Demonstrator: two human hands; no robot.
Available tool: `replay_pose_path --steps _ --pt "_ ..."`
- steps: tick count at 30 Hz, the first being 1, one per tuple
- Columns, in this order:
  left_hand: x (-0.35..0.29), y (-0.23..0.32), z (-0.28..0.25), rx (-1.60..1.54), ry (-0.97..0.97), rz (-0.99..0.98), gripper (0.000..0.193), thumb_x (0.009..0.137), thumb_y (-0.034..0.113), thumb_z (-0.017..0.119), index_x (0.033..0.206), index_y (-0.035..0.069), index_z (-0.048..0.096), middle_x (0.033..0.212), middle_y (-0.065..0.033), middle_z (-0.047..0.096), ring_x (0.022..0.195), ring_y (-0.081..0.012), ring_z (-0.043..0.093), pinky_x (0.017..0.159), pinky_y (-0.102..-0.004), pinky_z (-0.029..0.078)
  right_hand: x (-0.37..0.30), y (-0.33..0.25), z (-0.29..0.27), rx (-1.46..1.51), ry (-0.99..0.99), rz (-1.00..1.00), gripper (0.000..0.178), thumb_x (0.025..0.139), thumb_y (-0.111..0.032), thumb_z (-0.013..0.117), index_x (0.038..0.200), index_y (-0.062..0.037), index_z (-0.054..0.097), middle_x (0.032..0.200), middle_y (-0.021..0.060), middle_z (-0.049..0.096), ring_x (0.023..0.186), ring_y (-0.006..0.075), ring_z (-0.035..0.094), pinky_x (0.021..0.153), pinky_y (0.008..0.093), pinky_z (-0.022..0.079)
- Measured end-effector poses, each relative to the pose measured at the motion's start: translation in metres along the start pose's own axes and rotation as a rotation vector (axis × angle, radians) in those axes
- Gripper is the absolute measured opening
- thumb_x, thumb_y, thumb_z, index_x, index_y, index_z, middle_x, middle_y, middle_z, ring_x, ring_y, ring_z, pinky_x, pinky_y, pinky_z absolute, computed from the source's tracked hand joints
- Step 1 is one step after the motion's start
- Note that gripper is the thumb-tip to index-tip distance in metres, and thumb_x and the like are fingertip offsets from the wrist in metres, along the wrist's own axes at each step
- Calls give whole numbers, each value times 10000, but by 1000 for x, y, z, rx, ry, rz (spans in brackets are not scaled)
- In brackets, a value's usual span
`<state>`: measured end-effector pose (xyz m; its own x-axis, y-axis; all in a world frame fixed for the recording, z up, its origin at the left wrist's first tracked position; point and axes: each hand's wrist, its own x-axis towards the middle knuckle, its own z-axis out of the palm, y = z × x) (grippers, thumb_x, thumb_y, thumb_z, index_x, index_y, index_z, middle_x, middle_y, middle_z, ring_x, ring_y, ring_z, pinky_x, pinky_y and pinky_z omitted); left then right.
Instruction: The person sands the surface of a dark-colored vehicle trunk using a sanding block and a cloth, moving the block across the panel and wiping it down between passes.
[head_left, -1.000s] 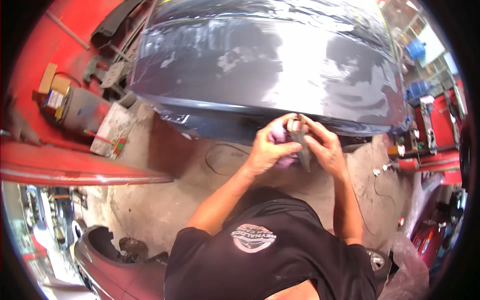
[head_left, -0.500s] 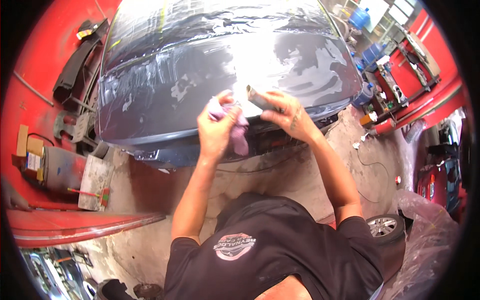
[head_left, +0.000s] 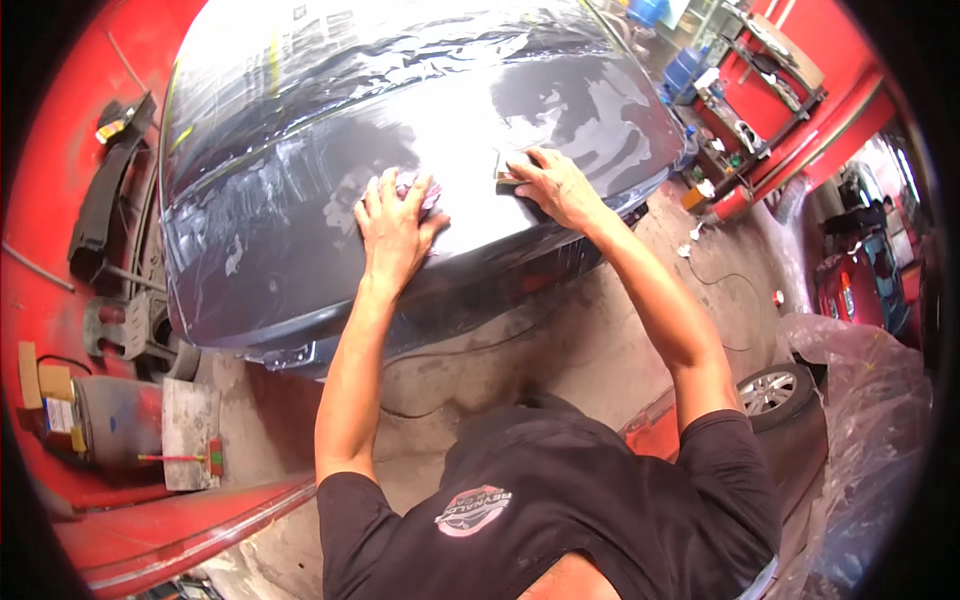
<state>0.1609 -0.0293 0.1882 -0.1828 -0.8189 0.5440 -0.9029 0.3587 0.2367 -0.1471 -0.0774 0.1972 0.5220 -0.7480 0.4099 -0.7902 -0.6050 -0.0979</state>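
A broad dark grey car panel (head_left: 270,235) lies in front of me, wet and streaked with glare and dull patches. My left hand (head_left: 392,232) presses a crumpled pinkish-purple cloth (head_left: 431,196) onto its surface, fingers spread over the cloth. To the right, my right hand (head_left: 562,190) grips a small flat sanding block (head_left: 506,184) between thumb and fingers, its underside against the panel. Bright reflected light fills the space between my two hands. Most of the cloth is hidden beneath the left palm.
Wrinkled plastic sheeting (head_left: 400,75) covers the car beyond the panel. Along the left red wall stand a black bumper piece (head_left: 98,215) and cardboard boxes (head_left: 55,385). A shelf rack (head_left: 745,90), a wheel (head_left: 772,392) and clear plastic wrap (head_left: 860,400) are on the right. A thin cord (head_left: 720,282) crosses the floor.
Both hands have come down from above the panel's near edge onto its surface. The cloth, hanging loose before, is now pressed under my left hand; the tilted block now lies flatter.
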Motion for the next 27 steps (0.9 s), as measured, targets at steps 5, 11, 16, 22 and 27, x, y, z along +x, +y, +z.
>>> replay_pose_path --steps 5,11,16,22,27 --pt "16 0 4 1 -67 27 567 860 287 832 1398 200 676 1276 -149 640 1209 -371 590 990 -492 496 2 6 6 27 56 -12 454 932 -131 744 1373 -96 639 1403 207 580 1216 409 577 1052 486 490" --pt "54 -12 33 53 121 31 299 926 236 714 1208 138 714 1087 -153 711 944 -373 726 765 -500 604 23 6 16 -61 119 -121 535 856 -122 775 1371 -131 632 1191 156 591 1114 371 584 982 469 515" --pt "126 38 43 -75 49 -153 345 983 390 666 1096 73 742 889 -248 744 851 -470 723 777 -555 571 5 10 9 108 104 -107 461 836 -102 743 1284 -168 660 1112 169 609 1048 383 611 911 494 530" --pt "170 85 47 -72 87 -126 374 963 402 676 966 41 775 837 -227 749 845 -445 738 774 -540 556 13 15 21 294 147 -325 478 795 -52 718 1256 -171 678 1233 169 628 1091 407 622 957 526 527" --pt "228 160 46 -249 98 -95 420 917 439 723 1049 42 769 921 -243 753 909 -445 735 812 -537 553 121 71 60 564 340 -28 289 878 -69 670 1166 -82 687 1285 192 649 1158 340 618 953 481 524"
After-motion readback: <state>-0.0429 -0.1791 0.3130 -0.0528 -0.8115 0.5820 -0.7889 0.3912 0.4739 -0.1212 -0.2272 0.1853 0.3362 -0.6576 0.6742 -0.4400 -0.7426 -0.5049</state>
